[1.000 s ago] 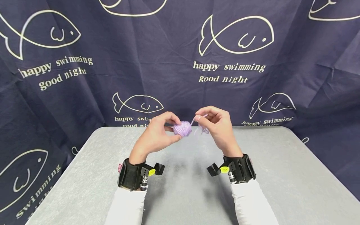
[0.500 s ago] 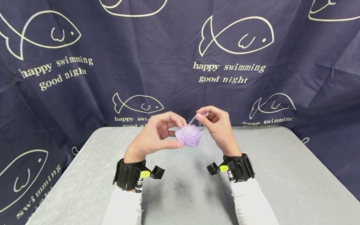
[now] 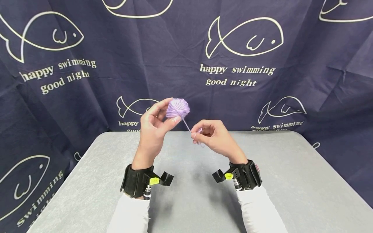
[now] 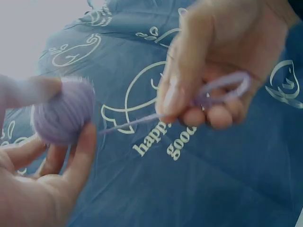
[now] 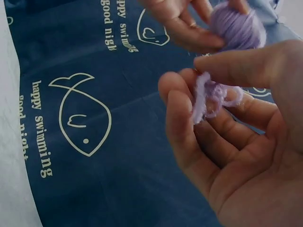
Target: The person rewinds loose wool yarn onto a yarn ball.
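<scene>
A small ball of lilac yarn [image 3: 178, 108] is held up above the grey table [image 3: 189, 194], pinched between the thumb and fingers of my left hand [image 3: 154, 127]. The same ball [image 4: 64, 116] fills the left of the left wrist view and shows at the top of the right wrist view as the ball [image 5: 236, 26]. A taut strand [image 3: 186, 125] runs down from it to my right hand [image 3: 211, 137], lower and to the right. That hand pinches the strand, with loose loops of yarn [image 5: 210, 97] bunched against its curled fingers.
The table's far edge [image 3: 262, 132] meets a dark blue cloth backdrop [image 3: 87, 81] printed with white fish and the words "happy swimming good night". Both wrists carry black straps with cameras [image 3: 140, 181], and the sleeves are white.
My left hand has lifted the yarn ball up and a little left, turning upright. My right hand has dropped and drawn away, so a strand now stretches between them.
</scene>
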`<state>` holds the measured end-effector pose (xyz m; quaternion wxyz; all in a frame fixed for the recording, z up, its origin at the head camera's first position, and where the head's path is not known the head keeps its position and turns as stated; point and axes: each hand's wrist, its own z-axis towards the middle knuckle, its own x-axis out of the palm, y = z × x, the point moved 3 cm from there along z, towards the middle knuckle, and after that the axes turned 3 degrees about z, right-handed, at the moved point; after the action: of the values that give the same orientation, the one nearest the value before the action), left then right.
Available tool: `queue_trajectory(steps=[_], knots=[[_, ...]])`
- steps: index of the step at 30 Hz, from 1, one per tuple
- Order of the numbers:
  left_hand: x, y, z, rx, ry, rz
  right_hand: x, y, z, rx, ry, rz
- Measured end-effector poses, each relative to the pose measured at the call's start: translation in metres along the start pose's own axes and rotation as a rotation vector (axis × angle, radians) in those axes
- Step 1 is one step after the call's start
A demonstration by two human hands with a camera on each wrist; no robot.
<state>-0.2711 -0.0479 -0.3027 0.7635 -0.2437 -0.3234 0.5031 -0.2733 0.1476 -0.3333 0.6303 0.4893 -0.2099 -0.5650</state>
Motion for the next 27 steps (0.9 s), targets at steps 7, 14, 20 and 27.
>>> queue_trajectory(steps=[7,14,20,27], knots=[[-0.012,0.008,-0.001,0.000,-0.072,0.452,0.002,0.007,-0.003,-0.016,0.044,0.018],[-0.015,0.017,-0.004,-0.088,0.163,0.782,-0.005,0.010,-0.004,-0.105,-0.056,0.122],[-0.008,0.021,-0.010,-0.180,0.481,0.809,-0.013,0.011,-0.005,-0.144,-0.232,0.238],[-0.002,0.019,-0.015,-0.163,0.734,0.585,-0.018,0.008,-0.002,-0.190,-0.389,0.439]])
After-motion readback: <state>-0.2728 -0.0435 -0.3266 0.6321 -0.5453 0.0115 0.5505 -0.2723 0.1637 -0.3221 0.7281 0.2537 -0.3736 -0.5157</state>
